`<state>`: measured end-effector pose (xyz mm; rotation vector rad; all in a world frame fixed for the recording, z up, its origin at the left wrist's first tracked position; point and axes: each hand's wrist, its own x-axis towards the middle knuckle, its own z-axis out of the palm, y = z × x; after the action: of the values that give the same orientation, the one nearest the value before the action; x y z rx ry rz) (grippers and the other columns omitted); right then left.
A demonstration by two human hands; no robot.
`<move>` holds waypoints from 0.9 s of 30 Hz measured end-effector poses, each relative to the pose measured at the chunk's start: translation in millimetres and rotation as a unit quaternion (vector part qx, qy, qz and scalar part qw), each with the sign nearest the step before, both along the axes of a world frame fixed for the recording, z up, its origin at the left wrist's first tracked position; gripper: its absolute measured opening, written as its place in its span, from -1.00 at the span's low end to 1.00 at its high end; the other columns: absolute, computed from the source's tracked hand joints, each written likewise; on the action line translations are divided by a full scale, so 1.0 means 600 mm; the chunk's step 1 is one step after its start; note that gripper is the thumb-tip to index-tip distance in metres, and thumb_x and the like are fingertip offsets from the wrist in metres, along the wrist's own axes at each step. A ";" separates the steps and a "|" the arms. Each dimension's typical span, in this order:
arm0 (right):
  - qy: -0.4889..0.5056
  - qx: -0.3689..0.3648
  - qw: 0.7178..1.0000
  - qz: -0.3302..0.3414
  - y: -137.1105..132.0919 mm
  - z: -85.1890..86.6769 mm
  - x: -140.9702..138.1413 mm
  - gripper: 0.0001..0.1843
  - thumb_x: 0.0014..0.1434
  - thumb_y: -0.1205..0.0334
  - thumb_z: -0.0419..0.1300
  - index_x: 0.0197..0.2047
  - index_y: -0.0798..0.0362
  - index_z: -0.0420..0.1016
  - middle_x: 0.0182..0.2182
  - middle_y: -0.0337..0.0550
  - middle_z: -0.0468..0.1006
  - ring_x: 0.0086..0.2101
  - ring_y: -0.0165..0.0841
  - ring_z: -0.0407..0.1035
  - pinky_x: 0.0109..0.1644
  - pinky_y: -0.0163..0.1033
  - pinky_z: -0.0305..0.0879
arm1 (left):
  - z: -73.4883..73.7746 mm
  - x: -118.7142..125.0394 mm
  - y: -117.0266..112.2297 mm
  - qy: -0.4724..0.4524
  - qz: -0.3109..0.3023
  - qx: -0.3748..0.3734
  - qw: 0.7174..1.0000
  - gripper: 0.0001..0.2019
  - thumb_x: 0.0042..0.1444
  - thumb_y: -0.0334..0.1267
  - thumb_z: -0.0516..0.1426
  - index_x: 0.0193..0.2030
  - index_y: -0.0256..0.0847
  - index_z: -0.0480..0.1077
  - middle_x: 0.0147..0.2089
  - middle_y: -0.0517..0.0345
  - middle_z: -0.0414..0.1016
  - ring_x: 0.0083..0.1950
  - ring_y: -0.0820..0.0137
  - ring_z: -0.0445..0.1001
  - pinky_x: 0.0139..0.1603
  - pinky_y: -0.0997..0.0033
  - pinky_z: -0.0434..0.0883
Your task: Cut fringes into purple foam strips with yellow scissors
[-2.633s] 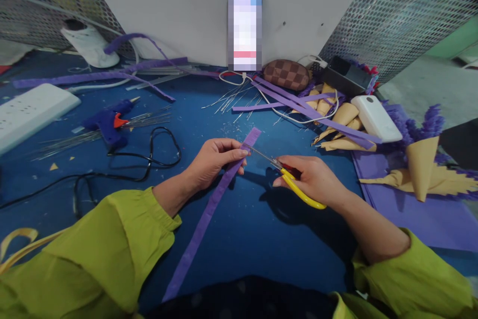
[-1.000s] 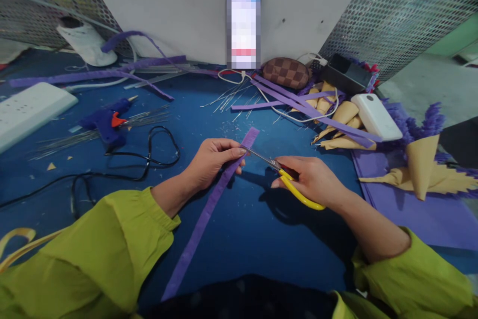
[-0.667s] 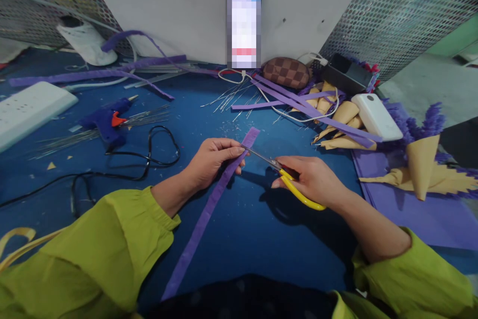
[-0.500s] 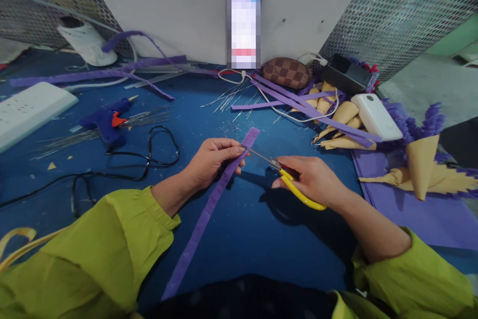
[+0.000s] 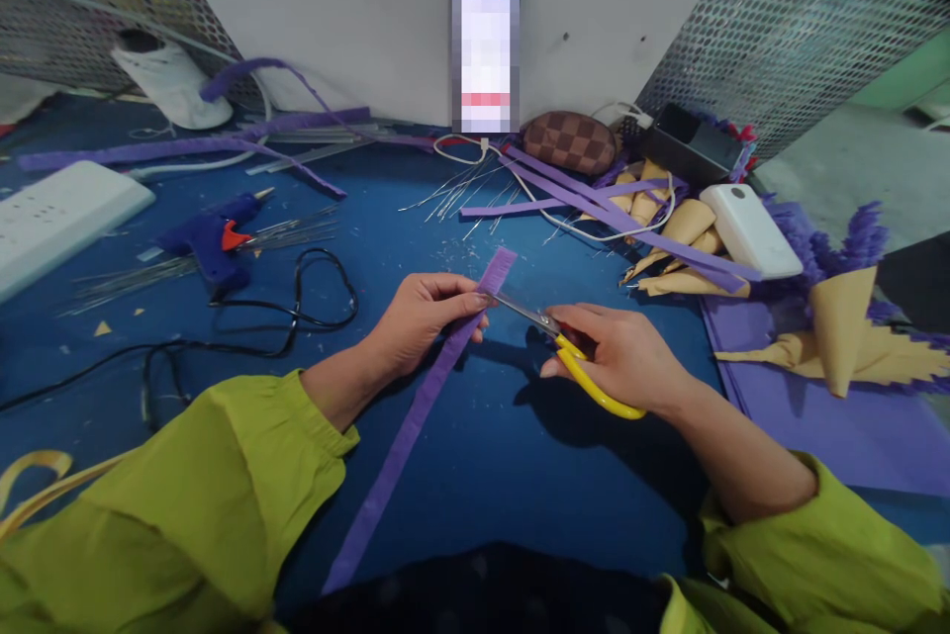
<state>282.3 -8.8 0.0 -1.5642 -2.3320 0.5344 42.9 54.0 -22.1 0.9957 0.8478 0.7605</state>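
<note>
My left hand (image 5: 425, 322) pinches a long purple paper strip (image 5: 416, 416) near its far end, between thumb and fingers. Fine slits fringe the strip's edge beyond my thumb. The rest of the strip slants down toward the front edge and my lap. In my right hand (image 5: 619, 352) is a pair of scissors (image 5: 594, 387) with yellow handles, fingers wrapped about the loops. Their blades point left and the tips meet the strip's edge right beside my left thumb. Whether the blades are parted at the tips is too small to tell.
A blue glue gun (image 5: 212, 238) with a black cord lies left, near a white power strip (image 5: 66, 224). A phone (image 5: 485, 50) leans at the back beside a checkered pouch (image 5: 570, 141). Thin wires, purple strips, a white power bank (image 5: 753, 230) and brown paper cones (image 5: 842, 327) lie right.
Both hands stay almost in place. The scissor tips have shifted very slightly along the strip's edge, and the view has moved a little.
</note>
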 end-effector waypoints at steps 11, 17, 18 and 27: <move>-0.016 -0.004 1.000 0.008 0.000 0.003 -0.002 -0.46 0.20 -0.26 0.11 -0.09 0.04 0.51 -0.43 -0.17 0.51 -0.48 -0.41 0.30 -0.40 -0.33 0.04 | 0.003 0.000 0.000 0.025 0.005 -0.004 1.000 -0.85 -0.06 -0.23 0.33 -0.44 -0.26 0.52 -0.52 0.19 0.52 -0.56 0.50 0.46 -0.51 0.54 0.41; -0.012 -0.016 1.000 0.010 0.001 0.004 -0.002 -0.50 0.21 -0.24 0.11 -0.12 0.04 0.49 -0.45 -0.21 0.48 -0.50 -0.43 0.27 -0.40 -0.35 0.03 | 0.004 0.001 -0.001 0.026 0.008 -0.008 1.000 -0.84 -0.06 -0.22 0.33 -0.45 -0.27 0.52 -0.53 0.19 0.51 -0.56 0.51 0.44 -0.48 0.53 0.41; -0.010 -0.017 1.000 0.011 0.001 0.004 -0.002 -0.51 0.21 -0.23 0.12 -0.13 0.04 0.49 -0.45 -0.21 0.48 -0.50 -0.43 0.27 -0.40 -0.35 0.03 | 0.004 0.001 -0.001 0.024 0.007 -0.008 1.000 -0.84 -0.06 -0.22 0.34 -0.45 -0.27 0.52 -0.53 0.19 0.51 -0.56 0.51 0.44 -0.48 0.53 0.41; -0.001 -0.014 1.000 0.015 0.000 0.007 -0.003 -0.47 0.21 -0.27 0.08 -0.23 0.06 0.49 -0.49 -0.21 0.45 -0.51 -0.44 0.22 -0.41 -0.35 0.02 | -0.001 0.001 0.000 0.016 0.010 -0.008 1.000 -0.85 -0.06 -0.23 0.34 -0.42 -0.28 0.54 -0.53 0.18 0.52 -0.55 0.48 0.46 -0.47 0.51 0.45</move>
<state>280.2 -8.7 4.3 -1.5443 -2.3618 0.5748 43.7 54.1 -22.7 0.9881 0.8922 0.7560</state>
